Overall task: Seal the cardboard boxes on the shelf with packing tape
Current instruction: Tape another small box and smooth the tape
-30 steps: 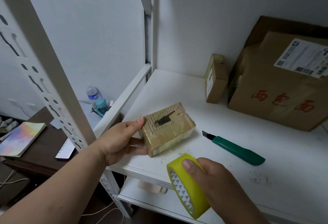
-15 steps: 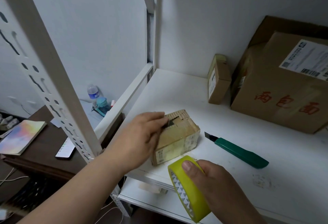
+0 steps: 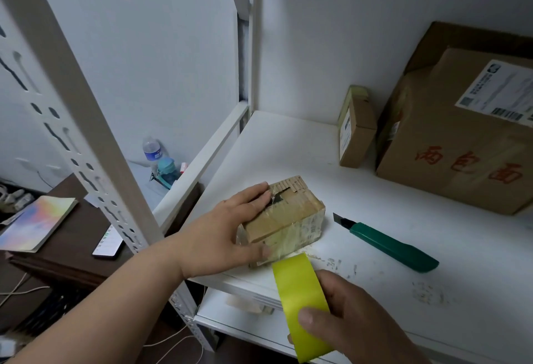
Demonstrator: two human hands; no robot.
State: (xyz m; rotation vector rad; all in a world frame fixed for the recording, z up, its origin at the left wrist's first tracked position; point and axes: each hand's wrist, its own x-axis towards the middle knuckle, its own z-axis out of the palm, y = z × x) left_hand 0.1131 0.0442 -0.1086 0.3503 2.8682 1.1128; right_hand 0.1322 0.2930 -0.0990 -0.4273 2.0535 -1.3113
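Observation:
A small cardboard box [image 3: 291,213], wrapped in glossy clear tape, lies near the front left corner of the white shelf [image 3: 288,144]. My left hand [image 3: 225,233] holds it, fingers over its top left and thumb against its front face. My right hand [image 3: 363,323] grips a yellow roll of packing tape [image 3: 300,300], seen edge-on, with the roll's top end at the box's lower front edge. A shiny film lies across the box's front just above the roll. Two more boxes stand at the back: a narrow upright box [image 3: 356,132] and a large box [image 3: 461,144] with a shipping label.
A green utility knife [image 3: 389,244] lies on the shelf right of the small box, blade out. The perforated shelf post [image 3: 72,103] stands at left. Beyond it a dark desk holds a notebook [image 3: 37,222], a phone [image 3: 108,244] and two bottles [image 3: 157,158].
My left hand moved from the box's left side to over its top, and the box turned. The tape roll turned edge-on and came up against the box's front edge.

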